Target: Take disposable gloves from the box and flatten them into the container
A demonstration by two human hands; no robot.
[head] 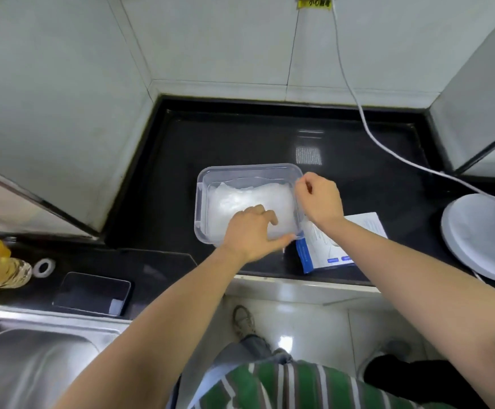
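Container [249, 169] sits mid-bench [181, 160], clear plastic, with a pale stack of gloves [240, 199] lying flat inside. Left hand [252, 231] is down on the near end of that stack, fingers slightly bent and pressing, thumb out along the front rim. Right hand [318, 200] is over the right rim, fingertips drawn together in a pinch on what looks like a thin clear glove [298, 202], faint and hard to make out. Box [323, 255], blue and white, lies just right of the container, partly under the right forearm. Phone [91, 293] rests far left, beside the sink [34, 364].
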